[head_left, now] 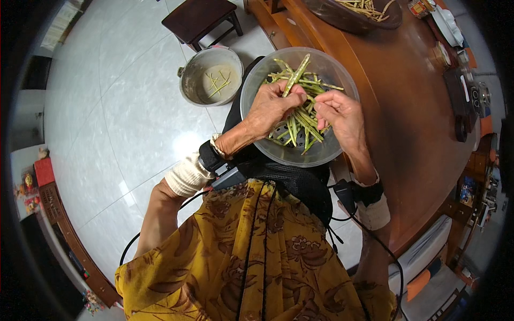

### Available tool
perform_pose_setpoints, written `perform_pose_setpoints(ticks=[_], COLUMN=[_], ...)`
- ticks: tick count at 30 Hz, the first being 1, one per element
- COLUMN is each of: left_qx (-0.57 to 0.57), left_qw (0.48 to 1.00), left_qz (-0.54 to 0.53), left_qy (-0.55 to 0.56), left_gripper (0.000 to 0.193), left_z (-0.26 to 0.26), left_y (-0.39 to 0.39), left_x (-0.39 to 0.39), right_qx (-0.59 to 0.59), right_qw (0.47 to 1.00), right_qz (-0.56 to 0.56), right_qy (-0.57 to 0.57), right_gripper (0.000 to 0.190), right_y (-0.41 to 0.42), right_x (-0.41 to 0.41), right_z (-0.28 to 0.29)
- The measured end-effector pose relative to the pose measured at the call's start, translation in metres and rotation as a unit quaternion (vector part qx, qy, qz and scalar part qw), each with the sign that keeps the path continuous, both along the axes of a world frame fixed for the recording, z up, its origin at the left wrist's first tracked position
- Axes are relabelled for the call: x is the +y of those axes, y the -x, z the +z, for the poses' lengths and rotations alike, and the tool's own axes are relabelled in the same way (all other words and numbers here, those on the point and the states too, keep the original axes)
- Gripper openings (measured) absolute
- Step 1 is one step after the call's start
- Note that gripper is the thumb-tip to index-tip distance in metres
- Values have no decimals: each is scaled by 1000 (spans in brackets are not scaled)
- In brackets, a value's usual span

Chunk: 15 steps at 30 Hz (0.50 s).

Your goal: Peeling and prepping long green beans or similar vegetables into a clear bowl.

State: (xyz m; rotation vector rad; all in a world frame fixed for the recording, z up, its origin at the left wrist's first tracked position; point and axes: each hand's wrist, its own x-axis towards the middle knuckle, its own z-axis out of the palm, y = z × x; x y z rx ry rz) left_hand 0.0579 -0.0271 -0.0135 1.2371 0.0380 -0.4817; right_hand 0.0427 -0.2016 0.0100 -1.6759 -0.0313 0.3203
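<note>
A translucent plastic basin (pixel 299 161) sits on my lap, holding a heap of green-yellow bean pods (pixel 307 120). Dark beans (pixel 296 143) lie loose on its bottom. Over the heap, my left hand (pixel 275 105) grips a split-open pod (pixel 297 75) that points up and away from me. My right hand (pixel 340 114) is close beside it, thumb and fingertips pinched on the end of a green pod (pixel 310 99) between the two hands. Part of that pod is hidden by the fingers.
Left of the basin a grey bucket (pixel 188 89) with a few pod pieces stands on the tiled floor (pixel 132 80). A dark wooden stool (pixel 198 18) is beyond it. The wooden table (pixel 413 104) at right carries a brown bowl (pixel 341 25) of dry pods. Cables hang from both wrists.
</note>
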Motion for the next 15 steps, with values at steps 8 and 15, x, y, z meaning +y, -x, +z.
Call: perform_pose_setpoints(ticks=[8, 15], left_qx=[-7, -22], left_qw=[1000, 999], left_qz=[-14, -15], left_qy=[-17, -38], left_gripper=[12, 8], left_z=[7, 9], left_y=[1, 1], left_x=[-2, -6], right_qx=[-18, -12], right_qw=[1000, 994], right_qz=[8, -35], right_qy=[-11, -99], right_gripper=[9, 8], right_y=[0, 6], right_x=[0, 10], right_z=[-3, -9])
